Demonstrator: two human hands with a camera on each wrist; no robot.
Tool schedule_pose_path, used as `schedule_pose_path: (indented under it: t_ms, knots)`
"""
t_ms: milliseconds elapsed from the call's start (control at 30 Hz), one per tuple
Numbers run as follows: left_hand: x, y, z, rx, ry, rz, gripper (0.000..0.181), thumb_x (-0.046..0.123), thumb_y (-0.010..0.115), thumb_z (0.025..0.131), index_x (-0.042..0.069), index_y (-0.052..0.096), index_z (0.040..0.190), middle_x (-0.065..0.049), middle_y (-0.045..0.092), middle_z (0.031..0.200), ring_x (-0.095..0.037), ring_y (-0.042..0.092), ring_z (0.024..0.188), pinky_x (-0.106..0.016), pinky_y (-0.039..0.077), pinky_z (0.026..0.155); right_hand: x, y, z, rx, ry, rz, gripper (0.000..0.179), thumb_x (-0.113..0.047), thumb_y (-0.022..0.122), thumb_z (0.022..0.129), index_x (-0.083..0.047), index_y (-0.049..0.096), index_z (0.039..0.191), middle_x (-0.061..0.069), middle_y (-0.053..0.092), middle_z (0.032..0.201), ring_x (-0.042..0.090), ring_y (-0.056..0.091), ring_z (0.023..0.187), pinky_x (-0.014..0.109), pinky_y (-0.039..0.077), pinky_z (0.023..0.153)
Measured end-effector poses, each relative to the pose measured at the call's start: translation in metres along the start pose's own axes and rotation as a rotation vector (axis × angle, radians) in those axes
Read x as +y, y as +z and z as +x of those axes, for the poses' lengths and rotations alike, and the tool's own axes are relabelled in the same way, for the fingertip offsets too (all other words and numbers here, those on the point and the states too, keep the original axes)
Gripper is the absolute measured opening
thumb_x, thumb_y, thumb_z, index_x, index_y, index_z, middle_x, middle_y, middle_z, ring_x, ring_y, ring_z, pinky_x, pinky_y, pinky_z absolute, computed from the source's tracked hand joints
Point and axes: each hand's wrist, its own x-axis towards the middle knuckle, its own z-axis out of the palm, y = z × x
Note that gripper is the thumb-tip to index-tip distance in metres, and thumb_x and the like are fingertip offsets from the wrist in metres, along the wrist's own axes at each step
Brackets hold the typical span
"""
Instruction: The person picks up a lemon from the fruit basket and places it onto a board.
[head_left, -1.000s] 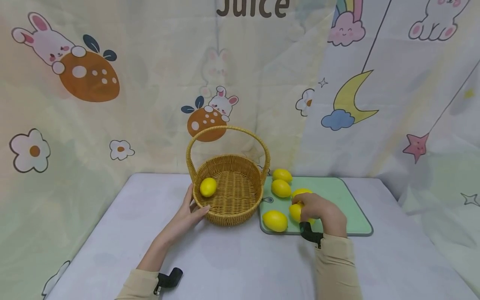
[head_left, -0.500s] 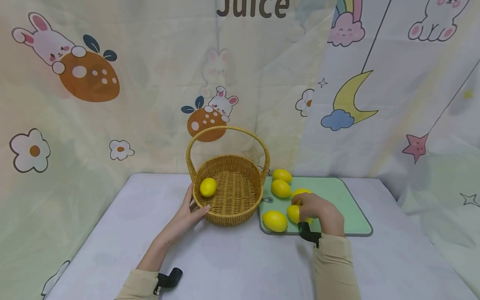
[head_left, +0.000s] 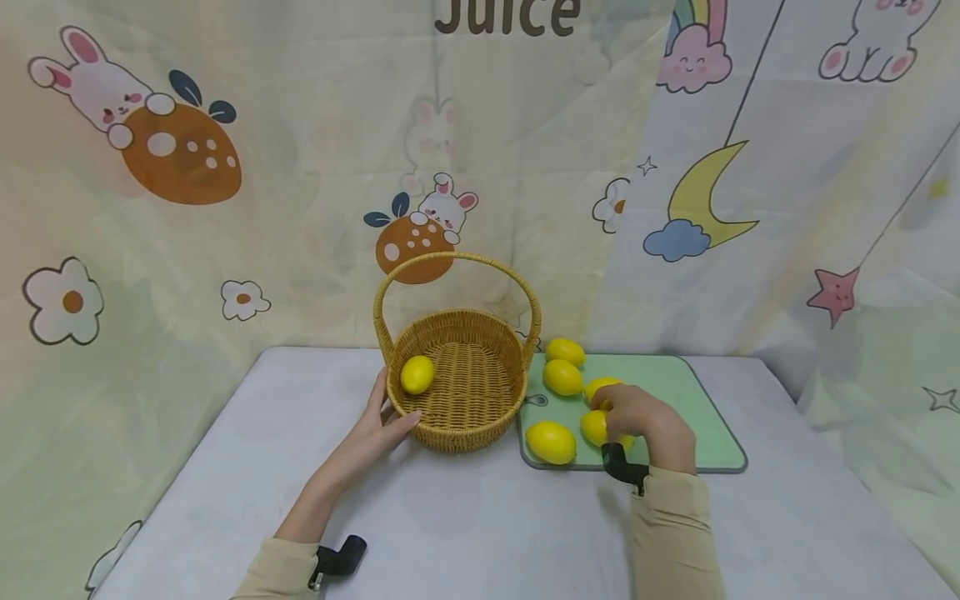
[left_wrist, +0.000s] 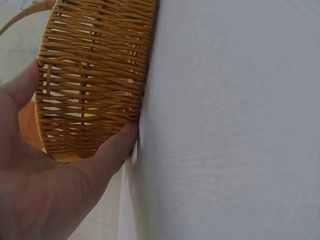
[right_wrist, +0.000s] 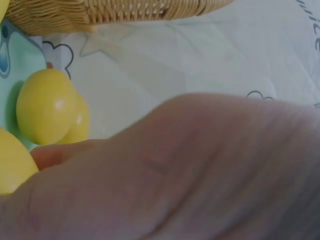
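Observation:
A round wicker basket (head_left: 459, 437) with a tall handle stands on the table, and one lemon (head_left: 417, 375) lies inside at its left. My left hand (head_left: 378, 433) holds the basket's left side, thumb and fingers spread along its outer wall (left_wrist: 95, 65). Over a green cutting board (head_left: 675, 400), my right hand (head_left: 648, 421) has its curled fingers on a lemon (head_left: 594, 427) near the front. Its palm hides part of that lemon. Close behind the fingers lies another lemon (head_left: 600, 387). In the right wrist view, the hand (right_wrist: 165, 170) fills the lower part.
Other lemons sit on the board's left side: one in front (head_left: 551, 442), one farther back (head_left: 562, 377), and one at the back edge (head_left: 565, 352). A printed cloth (head_left: 300, 167) hangs behind the white table (head_left: 487, 525).
My right hand and the lemon under it shift slightly left, then slightly back right. The left hand and the basket stay in place.

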Motion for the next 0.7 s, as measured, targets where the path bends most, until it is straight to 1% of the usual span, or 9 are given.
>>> schedule_pose_path:
  t_ms: [200,333,467,600,700]
  knots:
    - [0.000,0.000,0.000,0.004,-0.004,0.002,0.099,0.047,0.065,0.094,0.054,-0.016,0.150,0.001,-0.017,0.167,-0.037,-0.001,0.156,-0.054,0.027,0.120,-0.002,-0.003,-0.002,0.008,-0.005,0.010,0.061,0.001,0.064,0.075,-0.008,0.058,0.135,0.021,0.057,0.135,0.034,0.054,0.113,0.053,0.050,0.091]
    - [0.000,0.000,0.000,0.003,0.001,0.002,0.099,0.047,0.065,0.094,0.053,-0.016,0.150,0.002,-0.017,0.167,-0.037,-0.001,0.156,-0.053,0.028,0.120,-0.006,-0.006,-0.005,0.015,-0.038,0.007,0.063,0.000,0.065,0.074,-0.006,0.056,0.136,0.023,0.057,0.134,0.035,0.056,0.112,0.052,0.051,0.089]
    - [0.000,0.000,-0.001,0.004,0.009,-0.002,0.100,0.046,0.065,0.094,0.050,-0.017,0.152,0.003,-0.017,0.167,-0.037,-0.001,0.156,-0.052,0.029,0.120,-0.012,-0.007,-0.008,0.047,-0.096,0.000,0.058,-0.003,0.067,0.077,-0.006,0.057,0.134,0.024,0.058,0.133,0.035,0.058,0.111,0.052,0.052,0.088]
    - [0.000,0.001,-0.001,0.002,0.011,-0.011,0.100,0.045,0.064,0.095,0.049,-0.017,0.153,0.003,-0.018,0.166,-0.037,-0.001,0.156,-0.052,0.029,0.119,-0.022,-0.008,-0.008,0.129,-0.179,0.001,0.052,-0.008,0.067,0.083,-0.005,0.058,0.134,0.023,0.060,0.131,0.036,0.058,0.112,0.053,0.052,0.091]
    - [0.001,0.001,-0.001,0.002,0.009,-0.014,0.100,0.044,0.064,0.095,0.051,-0.017,0.151,0.003,-0.018,0.166,-0.036,-0.002,0.156,-0.052,0.029,0.119,-0.031,-0.008,-0.007,0.185,-0.247,0.008,0.049,-0.010,0.067,0.086,-0.003,0.058,0.134,0.022,0.061,0.132,0.039,0.058,0.116,0.053,0.053,0.093]
